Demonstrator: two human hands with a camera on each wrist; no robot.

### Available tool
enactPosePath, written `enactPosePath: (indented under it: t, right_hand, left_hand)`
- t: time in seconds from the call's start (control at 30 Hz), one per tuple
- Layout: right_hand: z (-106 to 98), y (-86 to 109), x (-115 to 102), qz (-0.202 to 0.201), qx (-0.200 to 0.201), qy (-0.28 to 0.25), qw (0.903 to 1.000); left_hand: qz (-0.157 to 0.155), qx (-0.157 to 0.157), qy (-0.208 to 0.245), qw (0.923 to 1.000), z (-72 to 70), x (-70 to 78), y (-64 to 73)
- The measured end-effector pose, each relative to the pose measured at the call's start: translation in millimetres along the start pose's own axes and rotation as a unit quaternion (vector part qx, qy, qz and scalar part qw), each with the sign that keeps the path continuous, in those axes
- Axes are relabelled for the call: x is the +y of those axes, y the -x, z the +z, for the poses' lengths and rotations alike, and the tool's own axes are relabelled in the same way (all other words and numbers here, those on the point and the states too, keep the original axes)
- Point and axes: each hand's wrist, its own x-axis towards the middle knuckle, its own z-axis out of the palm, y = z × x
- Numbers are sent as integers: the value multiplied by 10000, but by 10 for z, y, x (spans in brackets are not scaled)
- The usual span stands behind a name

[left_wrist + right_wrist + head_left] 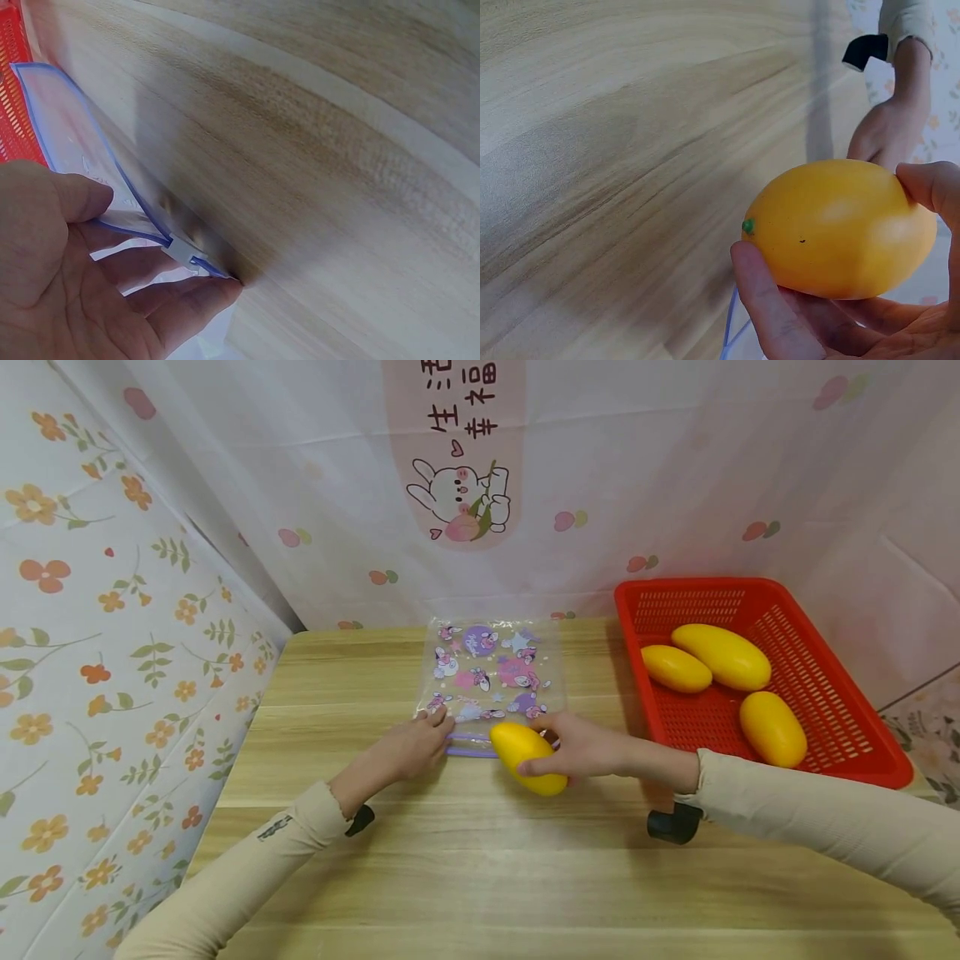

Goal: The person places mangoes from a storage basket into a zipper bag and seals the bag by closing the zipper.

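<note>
A clear zip bag (487,672) printed with purple and pink cartoon figures lies on the table, its purple zip edge toward the person. The left hand (420,745) grips the left end of that edge. In the left wrist view the bag's mouth (97,142) gapes, with the white slider (184,251) at the corner by the fingers. A yellow mango (528,758) with a green stem nub (748,226) is in the right hand (581,745), thumb on one side and fingers on the other. It is held over the zip edge, overlapping it in the head view.
A red plastic basket (847,710) stands at the right, under and beyond the right forearm. Inside lie three more yellow mangoes (772,729). The wooden table (480,868) meets a printed cloth (337,552) at the back and a flowered one (112,677) at the left.
</note>
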Motion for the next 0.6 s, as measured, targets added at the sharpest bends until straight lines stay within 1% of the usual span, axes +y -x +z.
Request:
enactPosePath:
  t: [0.17, 0.27, 0.5, 0.6]
  right_hand:
    - [19, 3, 12, 31, -12, -23, 10000]
    - [30, 16, 25, 100, -53, -38, 9999]
    - [38, 38, 56, 75, -26, 61, 9999]
    - [57, 33, 62, 280, -19, -31, 9996]
  left_hand:
    - [-28, -40, -40, 10000, -10, 14, 3]
    - [-41, -17, -24, 10000, -12, 25, 3]
    - [-60, 34, -22, 10000, -6, 36, 1]
    - [-77, 38, -32, 10000, -6, 32, 3]
